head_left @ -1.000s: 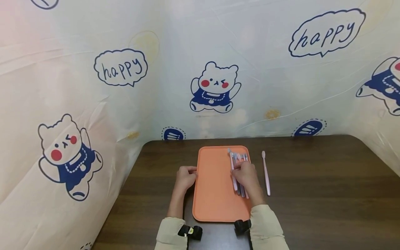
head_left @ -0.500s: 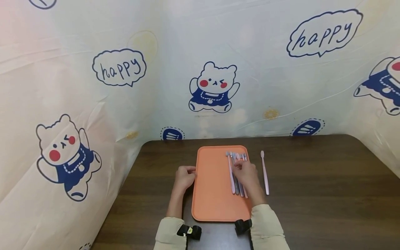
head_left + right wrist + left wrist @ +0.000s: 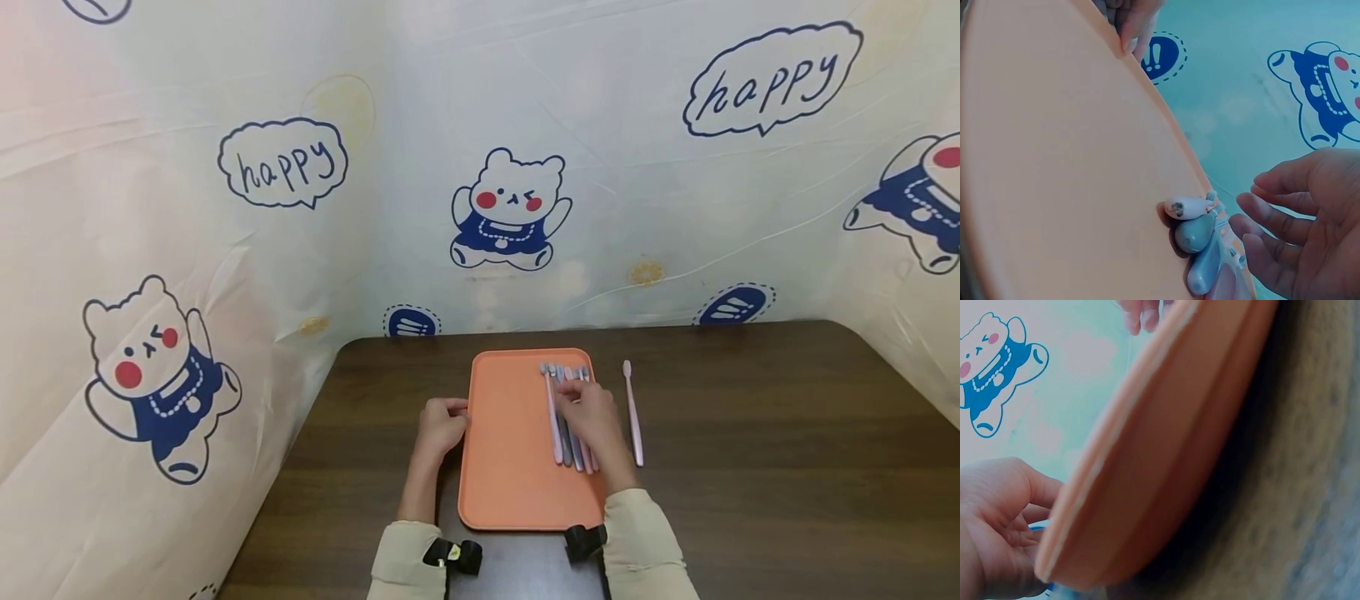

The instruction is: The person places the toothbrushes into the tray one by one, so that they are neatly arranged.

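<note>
An orange tray (image 3: 498, 475) lies on the table, with several toothbrushes side by side along its right part. The leftmost is a pink toothbrush (image 3: 554, 429); a grey toothbrush (image 3: 566, 442) lies right of it. My left hand (image 3: 444, 429) grips the tray's left rim, its fingers partly hidden behind the rim in the left wrist view. Over the upper part of the row hovers my right hand (image 3: 594, 417). In the right wrist view its loosely bent fingers (image 3: 1272, 209) hold nothing, close to the brushes. Another pink toothbrush (image 3: 633, 412) lies on the table right of the tray.
The dark wooden table (image 3: 765, 450) extends to both sides. Below the tray is a grey surface (image 3: 528, 558). A printed sheet (image 3: 375, 208) with bears hangs behind and beside the table. Black wrist cameras (image 3: 583, 543) sit on both sleeves.
My right hand has let go of the pink toothbrush, which now lies flat at the left end of the row. The fingers have shifted slightly right. My left hand stays on the rim.
</note>
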Demonstrator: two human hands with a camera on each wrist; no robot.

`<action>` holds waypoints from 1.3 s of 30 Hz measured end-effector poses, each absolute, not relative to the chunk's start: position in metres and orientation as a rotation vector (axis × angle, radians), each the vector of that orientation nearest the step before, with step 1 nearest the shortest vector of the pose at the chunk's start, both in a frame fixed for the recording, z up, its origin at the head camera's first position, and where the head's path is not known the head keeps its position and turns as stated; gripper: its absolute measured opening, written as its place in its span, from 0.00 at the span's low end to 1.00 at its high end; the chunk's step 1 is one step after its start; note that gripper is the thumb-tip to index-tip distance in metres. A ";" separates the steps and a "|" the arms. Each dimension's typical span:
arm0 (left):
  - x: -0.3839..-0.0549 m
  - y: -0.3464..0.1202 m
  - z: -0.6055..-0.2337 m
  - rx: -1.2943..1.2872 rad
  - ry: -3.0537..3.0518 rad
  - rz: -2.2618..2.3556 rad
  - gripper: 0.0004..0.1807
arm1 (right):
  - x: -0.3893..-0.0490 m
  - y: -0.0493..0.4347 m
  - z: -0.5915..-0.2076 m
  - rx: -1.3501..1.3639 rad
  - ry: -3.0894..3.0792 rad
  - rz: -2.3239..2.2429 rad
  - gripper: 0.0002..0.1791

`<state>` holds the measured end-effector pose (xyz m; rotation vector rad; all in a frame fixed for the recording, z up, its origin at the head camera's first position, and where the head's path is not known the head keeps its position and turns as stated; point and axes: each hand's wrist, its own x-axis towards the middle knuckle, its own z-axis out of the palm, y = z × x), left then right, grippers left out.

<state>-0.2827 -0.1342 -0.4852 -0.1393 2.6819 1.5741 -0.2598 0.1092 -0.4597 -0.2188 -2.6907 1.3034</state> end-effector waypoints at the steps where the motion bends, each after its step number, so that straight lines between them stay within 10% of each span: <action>1: -0.283 -0.134 -0.485 -0.140 2.681 1.573 0.17 | -0.260 0.109 -0.459 -0.211 -2.687 1.314 0.14; 39: -0.285 -0.135 -0.489 -0.147 2.682 1.570 0.16 | -0.248 0.172 -0.452 -0.333 -2.706 1.353 0.18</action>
